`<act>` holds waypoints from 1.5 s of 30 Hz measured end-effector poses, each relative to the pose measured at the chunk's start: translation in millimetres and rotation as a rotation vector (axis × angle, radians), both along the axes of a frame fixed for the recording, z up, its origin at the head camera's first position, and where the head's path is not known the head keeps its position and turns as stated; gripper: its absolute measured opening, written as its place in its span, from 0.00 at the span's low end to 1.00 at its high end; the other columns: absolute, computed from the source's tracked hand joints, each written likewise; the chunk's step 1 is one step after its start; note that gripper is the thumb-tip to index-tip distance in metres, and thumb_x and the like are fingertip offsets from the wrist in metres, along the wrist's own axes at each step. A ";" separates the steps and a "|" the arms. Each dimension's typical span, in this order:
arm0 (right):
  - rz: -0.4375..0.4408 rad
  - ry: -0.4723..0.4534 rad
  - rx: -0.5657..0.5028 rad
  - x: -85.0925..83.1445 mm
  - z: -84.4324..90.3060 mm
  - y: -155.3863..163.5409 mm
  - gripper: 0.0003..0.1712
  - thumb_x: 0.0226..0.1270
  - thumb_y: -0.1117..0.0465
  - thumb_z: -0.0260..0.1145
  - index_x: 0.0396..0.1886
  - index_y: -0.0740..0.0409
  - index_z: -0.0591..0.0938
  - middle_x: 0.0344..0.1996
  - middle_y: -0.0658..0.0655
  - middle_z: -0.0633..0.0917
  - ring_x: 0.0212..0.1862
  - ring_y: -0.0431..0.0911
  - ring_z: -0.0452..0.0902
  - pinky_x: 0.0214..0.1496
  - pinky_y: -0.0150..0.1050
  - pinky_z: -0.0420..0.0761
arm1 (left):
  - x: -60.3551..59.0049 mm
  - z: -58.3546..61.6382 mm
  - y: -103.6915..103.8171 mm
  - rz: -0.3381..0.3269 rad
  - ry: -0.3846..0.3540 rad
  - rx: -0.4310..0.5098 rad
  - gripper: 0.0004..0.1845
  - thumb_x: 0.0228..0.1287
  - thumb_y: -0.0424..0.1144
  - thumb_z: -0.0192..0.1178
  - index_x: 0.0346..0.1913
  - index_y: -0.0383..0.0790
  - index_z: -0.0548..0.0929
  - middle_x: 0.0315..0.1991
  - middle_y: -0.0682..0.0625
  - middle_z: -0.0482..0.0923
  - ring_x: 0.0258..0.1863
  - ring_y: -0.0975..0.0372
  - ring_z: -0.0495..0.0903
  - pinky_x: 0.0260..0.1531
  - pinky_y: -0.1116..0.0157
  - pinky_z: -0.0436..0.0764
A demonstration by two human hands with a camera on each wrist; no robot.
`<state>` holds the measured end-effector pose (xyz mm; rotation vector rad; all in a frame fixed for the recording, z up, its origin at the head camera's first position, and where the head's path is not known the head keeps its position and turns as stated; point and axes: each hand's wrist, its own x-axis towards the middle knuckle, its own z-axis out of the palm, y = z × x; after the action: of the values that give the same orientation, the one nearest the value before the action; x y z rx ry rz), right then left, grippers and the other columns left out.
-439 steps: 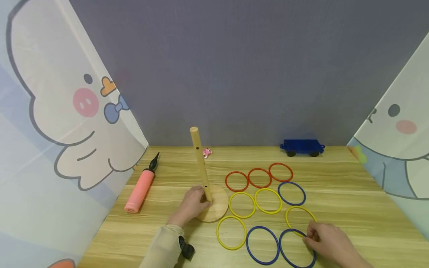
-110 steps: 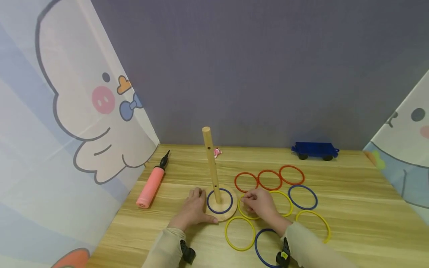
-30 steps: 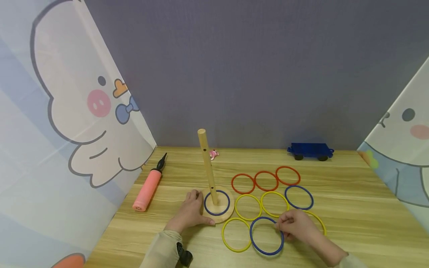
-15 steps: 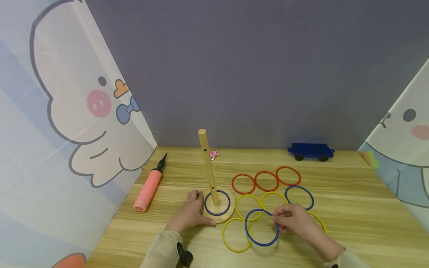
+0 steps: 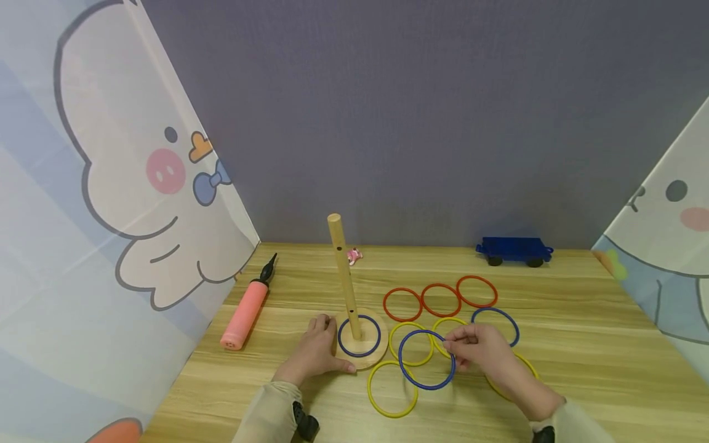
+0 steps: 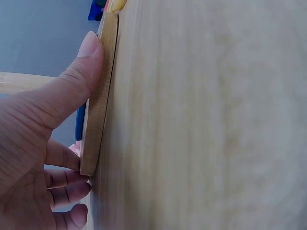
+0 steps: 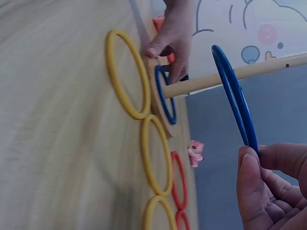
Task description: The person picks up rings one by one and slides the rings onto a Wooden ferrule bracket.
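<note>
Left hand (image 5: 314,351), thumb and fingers spread against a round wooden base (image 5: 368,337), smooth wooden peg (image 5: 346,283) on it, blue ring (image 5: 379,336) around its foot, second glossy blue ring (image 7: 244,109) tilted above yellow rings (image 7: 111,62), pinched by the right hand (image 5: 482,351), nearer the peg than before

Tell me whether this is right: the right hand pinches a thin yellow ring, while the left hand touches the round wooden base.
Wrong colour: the right hand pinches a thin blue ring, as the right wrist view shows. The left hand does touch the round wooden base.
</note>
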<state>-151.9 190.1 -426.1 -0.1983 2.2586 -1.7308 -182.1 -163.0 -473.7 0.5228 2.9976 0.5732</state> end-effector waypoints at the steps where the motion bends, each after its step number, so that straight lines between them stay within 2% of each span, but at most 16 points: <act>1: -0.005 0.003 0.003 -0.8 2.7 -1.0 0.17 0.66 0.62 0.68 0.44 0.74 0.82 0.29 0.58 0.84 0.28 0.48 0.80 0.30 0.42 0.82 | 0.0 -0.2 -0.1 0.001 -0.001 -0.003 0.66 0.34 0.67 0.76 0.68 0.22 0.63 0.60 0.34 0.64 0.60 0.46 0.63 0.58 0.50 0.70; 8: -0.019 0.044 0.018 -7.2 19.6 -8.3 0.16 0.66 0.61 0.68 0.44 0.72 0.82 0.28 0.56 0.85 0.29 0.51 0.81 0.33 0.45 0.83 | -1.1 -2.0 -0.8 0.001 0.001 0.002 0.66 0.33 0.68 0.75 0.69 0.22 0.63 0.60 0.34 0.64 0.60 0.46 0.63 0.58 0.50 0.71; 15: -0.032 0.123 0.039 -12.5 36.8 -15.4 0.14 0.65 0.61 0.68 0.42 0.70 0.84 0.28 0.57 0.85 0.28 0.51 0.81 0.32 0.43 0.83 | -1.1 -4.1 -1.1 0.002 0.009 -0.003 0.67 0.33 0.69 0.75 0.69 0.22 0.64 0.59 0.36 0.64 0.59 0.47 0.64 0.57 0.50 0.71; 19: -0.052 0.118 0.041 -14.8 47.1 -20.8 0.14 0.65 0.60 0.69 0.43 0.68 0.84 0.28 0.56 0.85 0.29 0.52 0.82 0.34 0.45 0.83 | -0.6 -3.2 -0.4 0.002 0.010 -0.006 0.67 0.32 0.70 0.74 0.69 0.22 0.64 0.58 0.36 0.65 0.58 0.47 0.64 0.57 0.50 0.71; 24: -0.056 0.123 0.038 -17.6 59.3 -26.3 0.15 0.65 0.59 0.69 0.43 0.67 0.84 0.27 0.56 0.84 0.30 0.52 0.81 0.34 0.43 0.83 | -0.7 -3.1 -0.3 0.005 0.005 -0.007 0.68 0.32 0.70 0.74 0.69 0.22 0.63 0.58 0.36 0.65 0.58 0.47 0.64 0.57 0.50 0.71; 37: -0.051 0.138 -0.017 -27.4 86.1 -38.4 0.15 0.65 0.61 0.69 0.44 0.70 0.84 0.27 0.57 0.85 0.30 0.53 0.81 0.33 0.42 0.83 | 0.3 -0.3 0.6 0.001 -0.015 -0.011 0.67 0.33 0.70 0.74 0.69 0.23 0.63 0.59 0.36 0.64 0.59 0.47 0.64 0.58 0.50 0.71; 45: -0.063 0.185 -0.035 -32.3 105.5 -50.4 0.14 0.65 0.62 0.69 0.45 0.69 0.84 0.29 0.57 0.85 0.30 0.53 0.82 0.35 0.43 0.83 | 1.0 0.6 0.7 0.000 -0.016 -0.006 0.67 0.33 0.69 0.74 0.69 0.22 0.63 0.59 0.35 0.64 0.60 0.46 0.63 0.59 0.50 0.70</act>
<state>-184.1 139.7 -320.5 -0.3097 2.3882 -1.8551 -181.1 -162.3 -473.1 0.5148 2.9834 0.5650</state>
